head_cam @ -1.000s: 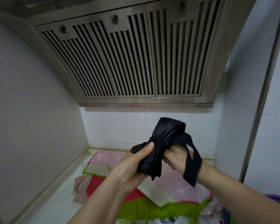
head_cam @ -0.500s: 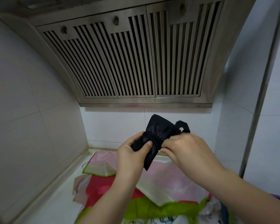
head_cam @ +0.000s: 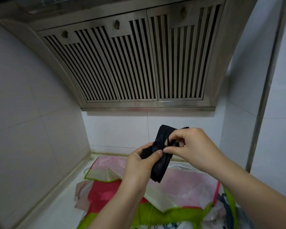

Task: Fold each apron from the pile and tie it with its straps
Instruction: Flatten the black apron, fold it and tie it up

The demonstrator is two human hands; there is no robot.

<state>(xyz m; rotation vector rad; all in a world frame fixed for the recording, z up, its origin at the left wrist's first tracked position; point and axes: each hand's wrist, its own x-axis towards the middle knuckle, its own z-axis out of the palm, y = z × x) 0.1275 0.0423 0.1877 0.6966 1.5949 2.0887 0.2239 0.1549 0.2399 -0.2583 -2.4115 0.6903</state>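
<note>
Right hand (head_cam: 194,146) shifted onto black apron (head_cam: 160,168); white counter (head_cam: 61,206) under hood (head_cam: 130,63).

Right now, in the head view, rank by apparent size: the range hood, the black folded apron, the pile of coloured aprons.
1. range hood
2. pile of coloured aprons, partly out of frame
3. black folded apron, partly hidden

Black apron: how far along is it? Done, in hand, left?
Done: the black apron is folded into a narrow bundle, cinched at its middle. In hand: the left hand grips the bundle while the right hand pinches the strap at the cinch; whether the knot is finished cannot be told. Left: the pile of coloured aprons lies unfolded on the counter.
</note>
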